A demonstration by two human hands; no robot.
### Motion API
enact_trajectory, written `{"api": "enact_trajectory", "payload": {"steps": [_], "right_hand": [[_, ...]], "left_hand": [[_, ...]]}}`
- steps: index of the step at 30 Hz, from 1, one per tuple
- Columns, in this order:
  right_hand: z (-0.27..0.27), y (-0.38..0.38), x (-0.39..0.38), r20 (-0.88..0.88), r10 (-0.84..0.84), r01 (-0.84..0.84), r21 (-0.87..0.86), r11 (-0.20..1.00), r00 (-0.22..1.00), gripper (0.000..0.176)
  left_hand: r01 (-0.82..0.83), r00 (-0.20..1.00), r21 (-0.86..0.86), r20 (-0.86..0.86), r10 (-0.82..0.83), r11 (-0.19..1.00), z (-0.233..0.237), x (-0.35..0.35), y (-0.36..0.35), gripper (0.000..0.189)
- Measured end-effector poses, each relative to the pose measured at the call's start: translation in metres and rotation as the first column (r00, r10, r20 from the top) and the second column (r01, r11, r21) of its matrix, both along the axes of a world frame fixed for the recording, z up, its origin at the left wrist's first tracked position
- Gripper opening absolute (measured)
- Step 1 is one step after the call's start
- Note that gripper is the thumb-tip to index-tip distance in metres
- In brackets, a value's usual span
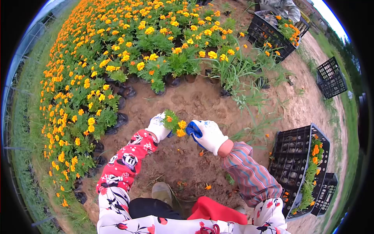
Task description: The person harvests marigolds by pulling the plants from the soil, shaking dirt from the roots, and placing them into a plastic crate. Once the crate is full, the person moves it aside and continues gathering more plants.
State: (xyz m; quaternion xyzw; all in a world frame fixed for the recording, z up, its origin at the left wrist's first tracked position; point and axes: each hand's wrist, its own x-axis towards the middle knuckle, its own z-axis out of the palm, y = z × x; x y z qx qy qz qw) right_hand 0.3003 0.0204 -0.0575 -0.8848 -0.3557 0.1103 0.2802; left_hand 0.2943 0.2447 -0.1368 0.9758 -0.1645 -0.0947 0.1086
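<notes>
My left hand (157,125), in a white glove with blue on the palm side, is closed on a small marigold plant (170,120). Its green leaves and yellow-orange blooms stick out to the right of the hand; the lower part is hidden. Just right of those blooms is my right hand (210,135), gloved the same way, apart from the plant. Its fingers are curled together, and whatever may be in them cannot be made out. Bare brown soil (167,167) lies beneath both hands, with a fallen orange bloom (208,187) near my feet.
Dense potted marigolds (148,43) in black bags spread ahead and left. Tall grass (237,74) grows ahead right. A black crate (290,160) with marigolds stands at right, another crate (269,39) farther off beside a person's sleeve (286,7). A further crate (331,78) stands beyond.
</notes>
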Motion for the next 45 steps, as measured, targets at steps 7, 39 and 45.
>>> {"api": "enact_trajectory", "payload": {"steps": [7, 39, 45], "right_hand": [[-0.003, -0.049, -0.026, -0.296, -0.104, 0.104, -0.016, 0.994, 0.949, 0.052], [0.076, -0.061, 0.002, 0.195, -0.506, 0.337, 0.543, 0.769, 0.840, 0.020], [0.054, -0.038, -0.008, 0.470, 0.070, 0.018, -0.179, 0.984, 0.880, 0.029]], "left_hand": [[-0.587, 0.794, -0.295, -0.027, 0.607, 0.754, -0.045, 0.036, 0.072, 0.032], [0.035, 0.998, -0.025, 0.055, -0.033, 0.999, -0.010, 0.025, -0.044, 0.050], [0.095, 0.991, 0.174, -0.108, -0.077, 0.980, 0.017, 0.022, -0.070, 0.039]]}}
